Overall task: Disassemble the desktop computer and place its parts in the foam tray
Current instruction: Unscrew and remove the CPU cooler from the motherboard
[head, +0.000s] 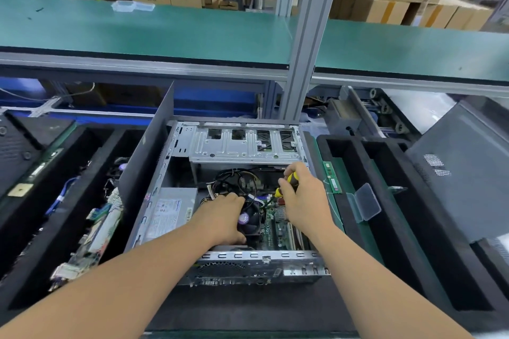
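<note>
An open desktop computer case (170, 228) lies in the middle of the bench, its motherboard (278, 231) exposed. My left hand (225, 217) grips the black CPU cooler fan (252, 219) inside the case. My right hand (303, 195) holds a yellow and black screwdriver (289, 183), tip down toward the board beside the fan. A tangle of black cables (237, 181) lies behind the fan. The grey power supply (172, 212) sits at the case's left. A black foam tray (391, 228) stands to the right, another foam tray (55, 201) to the left.
The left tray holds circuit boards (93, 239) and blue cables (62, 195). RAM sticks (332, 177) and a clear plastic box (367, 201) lie on the right tray's edge. A grey case panel (465, 173) leans at far right. An aluminium post (303, 49) rises behind the case.
</note>
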